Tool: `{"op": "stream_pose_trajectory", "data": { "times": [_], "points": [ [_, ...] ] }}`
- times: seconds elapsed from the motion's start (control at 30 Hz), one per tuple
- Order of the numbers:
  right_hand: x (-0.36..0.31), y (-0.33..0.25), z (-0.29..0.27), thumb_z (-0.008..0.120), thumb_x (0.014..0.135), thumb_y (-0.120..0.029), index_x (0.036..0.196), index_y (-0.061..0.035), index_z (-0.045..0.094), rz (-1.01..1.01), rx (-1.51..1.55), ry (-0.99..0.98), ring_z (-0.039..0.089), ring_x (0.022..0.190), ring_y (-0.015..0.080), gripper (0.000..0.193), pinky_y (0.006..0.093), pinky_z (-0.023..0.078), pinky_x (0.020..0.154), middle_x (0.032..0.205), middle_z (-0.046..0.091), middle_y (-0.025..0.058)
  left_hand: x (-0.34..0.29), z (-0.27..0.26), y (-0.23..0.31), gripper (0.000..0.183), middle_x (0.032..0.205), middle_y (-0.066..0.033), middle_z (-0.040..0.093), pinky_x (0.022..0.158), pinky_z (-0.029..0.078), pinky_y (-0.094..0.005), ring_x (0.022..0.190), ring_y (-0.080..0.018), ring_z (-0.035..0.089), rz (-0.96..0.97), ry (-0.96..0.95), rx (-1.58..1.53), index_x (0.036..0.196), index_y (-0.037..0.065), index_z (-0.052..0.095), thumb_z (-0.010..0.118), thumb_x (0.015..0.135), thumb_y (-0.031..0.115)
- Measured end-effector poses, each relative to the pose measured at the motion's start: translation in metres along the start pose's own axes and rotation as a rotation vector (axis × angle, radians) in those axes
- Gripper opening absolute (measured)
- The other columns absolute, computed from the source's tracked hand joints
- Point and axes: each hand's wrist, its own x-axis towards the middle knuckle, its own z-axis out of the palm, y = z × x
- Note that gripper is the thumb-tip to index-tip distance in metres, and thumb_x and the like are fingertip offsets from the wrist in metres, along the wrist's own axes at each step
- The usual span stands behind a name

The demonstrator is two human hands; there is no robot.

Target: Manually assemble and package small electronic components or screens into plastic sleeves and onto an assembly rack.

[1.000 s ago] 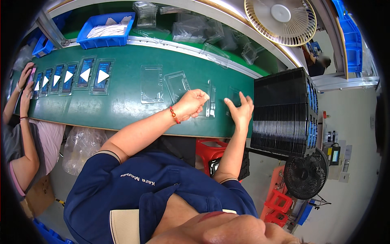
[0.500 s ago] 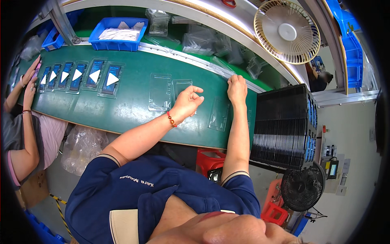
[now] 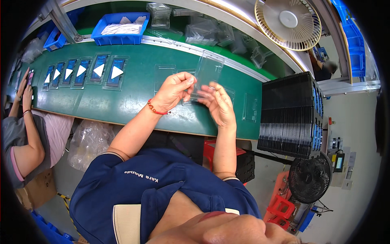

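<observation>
Over the green bench, my left hand (image 3: pixel 174 90) pinches the lower left edge of a clear plastic tray (image 3: pixel 210 68), which is raised and tilted. Just below the tray's lower right part is my right hand (image 3: pixel 221 106), its fingers apart and a little blurred; whether they touch the plastic I cannot tell. Behind my left hand, a clear tray (image 3: pixel 164 71) lies flat on the bench. Another clear tray (image 3: pixel 250 107) lies to the right of my right hand. Part of one more shows beneath the held tray, mostly hidden by my hands.
To the left, several trays with dark blue flat pieces and white triangles (image 3: pixel 117 72) stand in a row. A blue bin (image 3: pixel 120 38) holds white sheets. Black stacked racks (image 3: pixel 288 116) border the bench's right end, near two fans. A co-worker's hands (image 3: pixel 26 91) are far left.
My right hand has come left from the bench's back edge. A clear tray is now up in my left hand, whose fingers were empty before. The whole view has shifted slightly.
</observation>
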Motion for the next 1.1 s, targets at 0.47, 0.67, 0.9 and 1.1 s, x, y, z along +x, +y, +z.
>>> {"op": "stream_pose_trajectory", "data": {
  "times": [0.47,0.67,0.9,1.1],
  "points": [
    [0.009,0.018,0.057,0.080,0.064,-0.012,0.149,-0.0085,0.006,-0.410,-0.644,0.175,0.058,0.090,0.0236,0.113,0.0338,0.057,0.070,0.126,0.041,0.0198,-0.035,-0.002,-0.002,0.013,0.077,-0.0038,0.060,0.049,0.050,-0.0208,0.064,-0.0081,0.057,-0.016,-0.016,0.062,0.090,0.000,0.062,0.059,0.093,0.013],
    [0.006,0.008,0.053,0.075,0.066,-0.006,0.150,-0.0078,0.012,-0.263,-0.451,0.088,0.061,0.094,0.0259,0.104,0.0338,0.056,0.072,0.123,0.045,0.0195,-0.051,-0.015,0.003,0.012,0.078,-0.0037,0.059,0.052,0.053,-0.0258,0.066,-0.0105,0.058,-0.028,0.053,0.072,0.091,0.002,0.061,0.060,0.092,0.014],
    [0.017,0.021,0.007,0.069,0.071,-0.017,0.145,-0.0033,0.027,-0.297,-1.257,0.495,0.051,0.115,0.0358,0.087,0.0434,0.043,0.096,0.131,0.042,0.0251,-0.093,-0.068,0.066,0.011,0.080,-0.0032,0.056,0.047,0.051,-0.0273,0.068,-0.0124,0.058,0.125,0.538,0.296,0.088,0.006,0.056,0.054,0.092,0.017],
    [0.009,0.027,-0.006,0.071,0.070,-0.029,0.126,0.0008,0.053,-0.293,-1.746,0.616,0.038,0.126,0.0410,0.066,0.0506,0.032,0.102,0.134,0.040,0.0295,-0.090,-0.080,0.069,0.018,0.081,-0.0030,0.056,0.044,0.050,-0.0254,0.063,-0.0115,0.057,-0.048,0.683,0.520,0.089,0.006,0.057,0.054,0.094,0.022]
  ]
}}
